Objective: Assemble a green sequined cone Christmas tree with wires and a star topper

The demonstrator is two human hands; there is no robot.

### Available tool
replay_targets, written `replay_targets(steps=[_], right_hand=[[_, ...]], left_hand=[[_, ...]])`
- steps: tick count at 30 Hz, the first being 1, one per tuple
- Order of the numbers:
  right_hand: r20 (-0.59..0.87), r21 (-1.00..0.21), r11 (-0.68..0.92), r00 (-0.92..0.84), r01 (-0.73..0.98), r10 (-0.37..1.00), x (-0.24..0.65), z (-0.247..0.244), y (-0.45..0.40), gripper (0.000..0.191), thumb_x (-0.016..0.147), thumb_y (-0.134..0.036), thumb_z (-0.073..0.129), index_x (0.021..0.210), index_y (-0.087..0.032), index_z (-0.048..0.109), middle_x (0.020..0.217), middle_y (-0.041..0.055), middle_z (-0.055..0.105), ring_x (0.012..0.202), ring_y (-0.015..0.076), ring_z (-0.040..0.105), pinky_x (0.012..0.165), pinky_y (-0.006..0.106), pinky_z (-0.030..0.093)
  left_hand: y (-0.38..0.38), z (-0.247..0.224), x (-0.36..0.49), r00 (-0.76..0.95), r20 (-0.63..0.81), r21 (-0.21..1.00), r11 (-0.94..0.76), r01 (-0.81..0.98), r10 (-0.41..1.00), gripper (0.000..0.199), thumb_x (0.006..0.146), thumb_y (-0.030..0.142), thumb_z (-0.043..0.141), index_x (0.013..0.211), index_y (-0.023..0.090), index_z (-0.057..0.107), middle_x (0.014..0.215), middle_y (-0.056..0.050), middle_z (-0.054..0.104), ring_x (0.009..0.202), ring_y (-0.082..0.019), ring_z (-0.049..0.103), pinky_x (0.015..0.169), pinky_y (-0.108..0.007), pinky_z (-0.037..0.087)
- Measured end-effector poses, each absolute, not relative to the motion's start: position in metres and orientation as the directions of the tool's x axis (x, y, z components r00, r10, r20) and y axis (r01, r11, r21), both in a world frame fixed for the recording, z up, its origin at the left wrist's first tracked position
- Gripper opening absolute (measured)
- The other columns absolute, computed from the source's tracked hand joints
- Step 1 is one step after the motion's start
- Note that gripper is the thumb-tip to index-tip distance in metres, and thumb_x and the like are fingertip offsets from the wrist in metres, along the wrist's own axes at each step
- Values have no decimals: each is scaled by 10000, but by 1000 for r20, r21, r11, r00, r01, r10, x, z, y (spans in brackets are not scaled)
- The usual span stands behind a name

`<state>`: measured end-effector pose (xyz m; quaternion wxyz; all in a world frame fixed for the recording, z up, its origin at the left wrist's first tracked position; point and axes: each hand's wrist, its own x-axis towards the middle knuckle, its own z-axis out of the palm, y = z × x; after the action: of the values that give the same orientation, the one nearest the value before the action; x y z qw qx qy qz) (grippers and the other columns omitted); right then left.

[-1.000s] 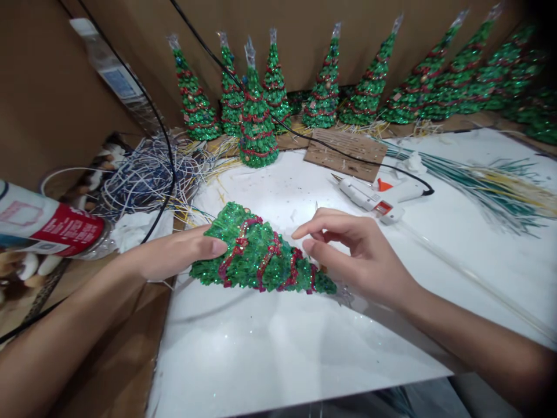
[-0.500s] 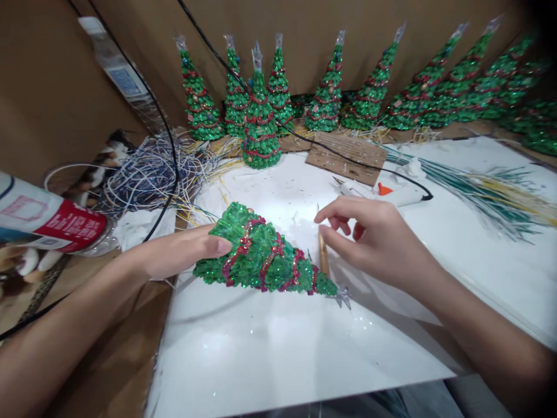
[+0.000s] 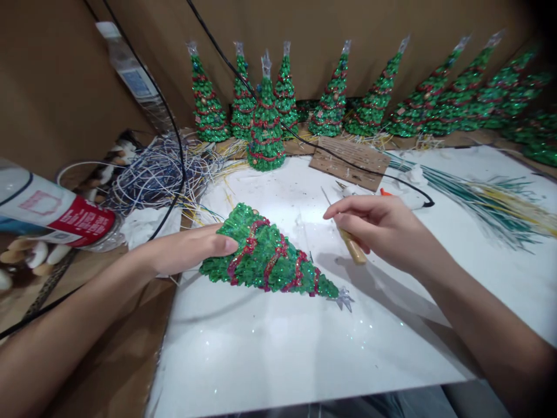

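"Item one?"
"Miniature tree [image 3: 270, 258], green glitter with red garland, one piece. Location: middle of the frame, laid over sideways above the white tabletop [image 3: 261, 360], narrow end toward the right, clear star [image 3: 343, 298] at its tip. Contact with the tabletop: cannot tell."

"Held how?"
"By the left hand [image 3: 191, 249], at the broad end. Thumb pressed on top; other fingers hidden."

"Item two?"
"Awl [image 3: 352, 247], thin metal shaft, pale yellow handle. Location: right of centre, grasped in the curled fingers of the right hand [image 3: 374, 226], shaft toward the upper left. That hand is near the tree, apart from it."

"Behind the right hand?"
"White tool [image 3: 412, 201] with an orange piece, mostly covered. Above it, brown cardboard piece [image 3: 348, 165]."

"Top of the frame?"
"Row of trees [image 3: 328, 113], matching, clear tips. One front tree [image 3: 266, 136] stands forward, upper middle."

"Left side?"
"Wire heap [image 3: 150, 174], blue and white. Clear bottle [image 3: 134, 75], leaning, upper left. Larger bottle [image 3: 65, 215], red-and-white label, cut by the left edge."

"Right side?"
"Stem bundle [image 3: 465, 191], green and yellow, spread out."
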<state>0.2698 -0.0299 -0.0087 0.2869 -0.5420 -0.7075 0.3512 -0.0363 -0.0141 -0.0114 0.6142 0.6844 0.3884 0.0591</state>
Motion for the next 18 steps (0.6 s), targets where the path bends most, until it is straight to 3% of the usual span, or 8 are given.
replay_targets(steps=[2, 8, 13, 18], right_hand=[[48, -768, 203, -261, 607, 964, 272, -9, -29, 169, 806, -232, 520, 823, -195, 684, 575, -23, 569, 498, 99, 470, 479, 241, 336], [-36, -444, 420, -484, 792, 874, 264, -25, -35, 225, 820, -152, 489, 917, -213, 682, 677, -7, 641, 588, 114, 536, 551, 247, 328], [-84, -360, 472, -531, 805, 843, 258, -25, -38, 231, 886, -186, 469, 1042, -194, 639, 695, 8, 651, 612, 132, 557, 563, 253, 315], [18, -320, 462, -483, 827, 876, 278, 5, -47, 289, 927, -318, 473, 1164, -210, 598, 803, 26, 671, 681, 150, 593, 608, 259, 349]], left_hand=[[-14, -12, -37, 693, -384, 893, 54, 448, 610, 408, 836, 443, 464, 1051, 136, 624, 1027, -12, 697, 725, -130, 584, 625, -178, 492], [-13, -12, -36, 705, -370, 898, 38, 438, 606, 387, 853, 438, 456, 1071, 163, 618, 1036, 2, 694, 816, -144, 601, 695, -184, 508], [-12, -15, -38, 700, -355, 898, 19, 439, 619, 363, 843, 461, 481, 1031, 186, 626, 992, 13, 699, 773, -140, 593, 659, -182, 505], [-12, -21, -43, 681, -403, 883, 66, 464, 612, 511, 857, 519, 473, 1248, 206, 574, 1033, 10, 713, 908, -177, 626, 712, -203, 526]])
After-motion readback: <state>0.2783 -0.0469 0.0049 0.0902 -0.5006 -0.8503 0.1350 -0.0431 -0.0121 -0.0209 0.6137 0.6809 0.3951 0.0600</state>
